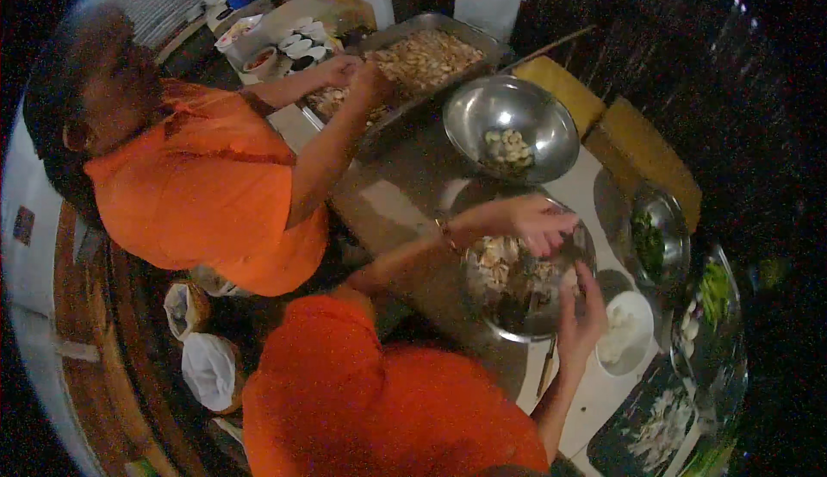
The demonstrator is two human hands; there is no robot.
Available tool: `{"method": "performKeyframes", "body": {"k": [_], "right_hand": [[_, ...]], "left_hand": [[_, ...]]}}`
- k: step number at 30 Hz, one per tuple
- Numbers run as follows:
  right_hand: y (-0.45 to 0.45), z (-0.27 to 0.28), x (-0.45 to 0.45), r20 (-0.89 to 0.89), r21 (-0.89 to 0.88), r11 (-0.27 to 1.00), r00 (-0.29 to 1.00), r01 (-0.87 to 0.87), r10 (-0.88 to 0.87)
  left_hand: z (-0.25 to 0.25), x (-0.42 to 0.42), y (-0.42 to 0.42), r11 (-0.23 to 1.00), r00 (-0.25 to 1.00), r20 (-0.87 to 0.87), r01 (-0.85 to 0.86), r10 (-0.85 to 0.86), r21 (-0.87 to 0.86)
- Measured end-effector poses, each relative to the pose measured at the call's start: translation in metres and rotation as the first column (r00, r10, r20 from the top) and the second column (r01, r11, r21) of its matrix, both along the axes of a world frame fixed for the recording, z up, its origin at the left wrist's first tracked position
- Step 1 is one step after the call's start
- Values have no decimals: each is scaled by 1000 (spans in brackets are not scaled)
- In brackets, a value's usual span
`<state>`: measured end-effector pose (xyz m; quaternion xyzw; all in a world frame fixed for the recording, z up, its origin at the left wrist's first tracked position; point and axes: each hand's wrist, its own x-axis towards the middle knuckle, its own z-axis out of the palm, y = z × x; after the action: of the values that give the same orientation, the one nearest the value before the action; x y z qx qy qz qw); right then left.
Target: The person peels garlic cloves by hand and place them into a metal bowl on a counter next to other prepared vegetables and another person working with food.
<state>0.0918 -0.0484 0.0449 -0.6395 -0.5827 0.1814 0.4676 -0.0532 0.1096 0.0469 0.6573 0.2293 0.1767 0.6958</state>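
Observation:
My left hand [539, 223], with a bracelet at the wrist, hangs over a steel bowl [510, 336] of what look like garlic cloves and papery skins [494, 260]. Its fingers are bent and blurred, so I cannot tell whether anything is in them. At the right rim of that bowl is my right hand [585, 322], thumb and fingers raised around a small pale piece [569, 279], apparently a garlic clove. Just right of this hand stands a white bowl [648, 322] with whitish chopped food [621, 331]. A knife-like handle [546, 367] lies under my right forearm.
A larger steel bowl [471, 105] holds peeled cloves [509, 147]. Left of me, a co-worker in an orange shirt [200, 186] reaches into a deep metal tray [446, 21] of pale pieces. Bowls of greens [646, 238] and a dark board [614, 438] with white shreds are at right.

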Motion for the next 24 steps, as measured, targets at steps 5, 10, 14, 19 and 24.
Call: {"method": "performKeyframes", "body": {"k": [5,10,14,19,24], "right_hand": [[23,8,-8,49,113,994,999,-2,-3],[5,18,4,-37,221,975,999,24,-17],[-1,9,5,-213,147,989,977,31,1],[-3,10,-13,-105,211,975,994,63,-42],[-9,13,-15,57,174,984,998,23,-33]], "left_hand": [[-4,19,-49,982,966,236,-67,108,-175],[14,9,-56,930,905,363,-84,222,-359],[5,8,-50,985,927,356,-65,118,-158],[13,4,-58,932,923,333,-66,192,-357],[9,-7,-67,987,990,76,-122,115,109]]}}
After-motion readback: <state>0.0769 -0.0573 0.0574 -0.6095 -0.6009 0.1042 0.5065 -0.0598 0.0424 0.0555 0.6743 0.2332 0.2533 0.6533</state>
